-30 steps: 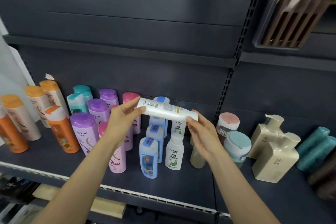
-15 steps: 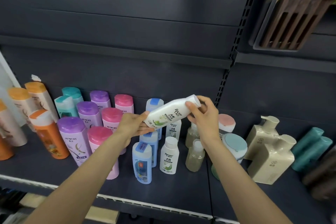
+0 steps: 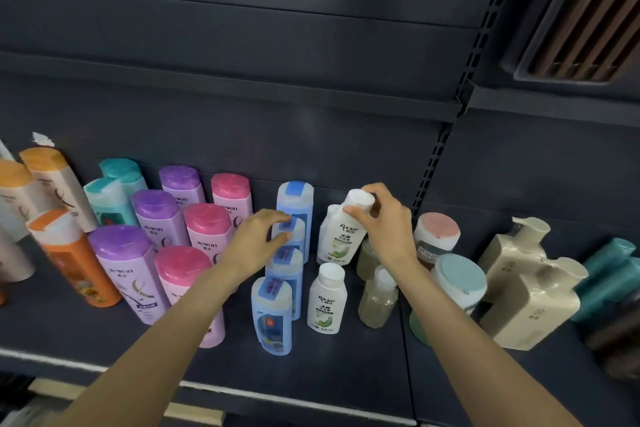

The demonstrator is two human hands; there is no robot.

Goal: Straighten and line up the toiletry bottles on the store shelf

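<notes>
On the dark shelf [image 3: 346, 374], in the middle column of small bottles, the right hand [image 3: 388, 229] has its fingers and thumb curled round the cap of a white bottle [image 3: 341, 236], which is tilted a bit with its cap leaning right and its base down at the back of the white row, just in front of what looks like another white one behind it (mostly hidden, so can't swear to it). The left hand [image 3: 256, 243] is relaxed and holds nothing, its fingers reaching to the top of the second blue bottle [image 3: 289, 236] in the blue row; looks like it touches the cap, though I can't tell if it's pressing. If I were doing this step I'd bring the white bottle's cap upright before letting go, turn the label to face front like the front white bottle [image 3: 327, 298], and keep it square behind that one so the column reads straight. Watch the clear yellowish bottles [image 3: 377, 295] just beside on the right, they look light and easy to knock. As for the surroundings: dark metal shelving with a slotted upright [image 3: 433, 163], purple and pink shampoo bottles [image 3: 207, 236] to the left, orange ones [image 3: 72, 260] further left, beige pump bottles [image 3: 530, 291] and jars [image 3: 457, 281] to the right, and a white price strip along the shelf's front edge.
</notes>
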